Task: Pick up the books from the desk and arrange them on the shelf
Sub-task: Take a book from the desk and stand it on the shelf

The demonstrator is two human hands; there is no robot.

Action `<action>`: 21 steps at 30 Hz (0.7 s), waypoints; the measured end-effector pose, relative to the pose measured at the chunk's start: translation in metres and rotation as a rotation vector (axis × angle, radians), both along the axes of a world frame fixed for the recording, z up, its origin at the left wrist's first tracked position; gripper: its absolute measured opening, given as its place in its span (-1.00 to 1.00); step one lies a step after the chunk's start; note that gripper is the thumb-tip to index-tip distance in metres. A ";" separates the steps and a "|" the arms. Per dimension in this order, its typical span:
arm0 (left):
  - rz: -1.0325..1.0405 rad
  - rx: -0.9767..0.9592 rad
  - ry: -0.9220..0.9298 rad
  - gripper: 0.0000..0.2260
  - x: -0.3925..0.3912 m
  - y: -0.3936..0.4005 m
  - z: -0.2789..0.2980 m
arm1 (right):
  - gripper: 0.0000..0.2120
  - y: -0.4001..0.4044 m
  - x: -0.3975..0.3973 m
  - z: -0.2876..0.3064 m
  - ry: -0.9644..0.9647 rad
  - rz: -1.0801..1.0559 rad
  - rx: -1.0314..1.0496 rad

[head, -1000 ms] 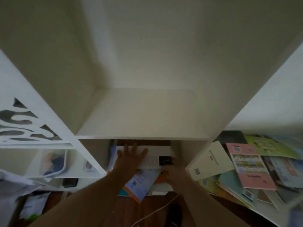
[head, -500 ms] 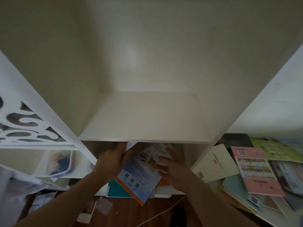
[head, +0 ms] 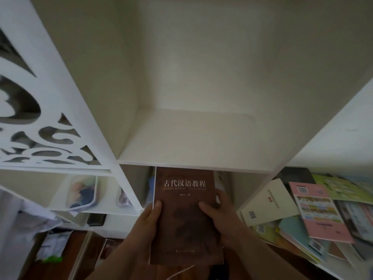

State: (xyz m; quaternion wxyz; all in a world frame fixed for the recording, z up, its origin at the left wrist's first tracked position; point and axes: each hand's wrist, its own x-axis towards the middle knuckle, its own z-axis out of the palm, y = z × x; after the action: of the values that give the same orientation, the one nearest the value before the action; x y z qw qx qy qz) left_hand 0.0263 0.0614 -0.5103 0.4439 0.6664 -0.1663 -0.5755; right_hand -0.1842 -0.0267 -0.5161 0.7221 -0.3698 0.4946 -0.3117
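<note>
Both hands hold a brown paperback book with white Chinese title (head: 184, 215): left hand (head: 148, 223) grips its left edge, right hand (head: 221, 217) its right edge, thumbs on the cover. Its top edge sits just below the white shelf board (head: 193, 147). Loose books (head: 314, 209) lie scattered on the surface at right.

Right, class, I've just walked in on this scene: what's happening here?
A person is holding a brown book in both hands, the left hand gripping its left edge and the right hand its right edge, thumbs on the cover. The book is front cover up, just below the front edge of a bare white shelf compartment. More books lie scattered on the desk to the right, not yet shelved.
</note>
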 end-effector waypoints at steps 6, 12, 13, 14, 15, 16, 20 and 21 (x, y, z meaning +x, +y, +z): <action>-0.140 -0.068 -0.017 -0.04 0.013 0.021 -0.010 | -0.14 0.030 0.005 -0.001 0.172 -0.043 -0.143; -0.323 -0.058 -0.055 -0.05 0.008 0.040 0.002 | 0.00 0.062 -0.004 0.005 0.212 -0.048 -0.178; -0.328 -0.054 -0.062 -0.01 0.005 0.043 0.004 | 0.00 0.068 -0.007 0.006 0.200 -0.054 -0.175; -0.328 -0.058 -0.066 0.02 0.002 0.047 0.007 | 0.00 0.074 -0.011 0.007 0.190 -0.062 -0.179; -0.326 -0.066 -0.069 0.03 -0.002 0.052 0.008 | 0.00 0.079 -0.014 0.009 0.183 -0.069 -0.187; -0.327 -0.076 -0.070 0.02 -0.006 0.057 0.014 | 0.01 0.084 -0.018 0.013 0.183 -0.071 -0.199; -0.258 -0.122 0.069 -0.28 -0.017 0.078 0.030 | -0.09 0.092 -0.032 0.032 0.235 -0.028 -0.293; -0.227 -0.138 0.137 -0.33 -0.022 0.084 0.033 | -0.16 0.094 -0.037 0.040 0.244 -0.016 -0.328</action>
State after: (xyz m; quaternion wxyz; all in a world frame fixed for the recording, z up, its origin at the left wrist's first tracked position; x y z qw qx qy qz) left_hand 0.0047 0.1451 -0.4774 0.4309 0.5704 -0.2490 -0.6535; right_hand -0.2211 0.0671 -0.4763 0.5845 -0.5136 0.5239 -0.3465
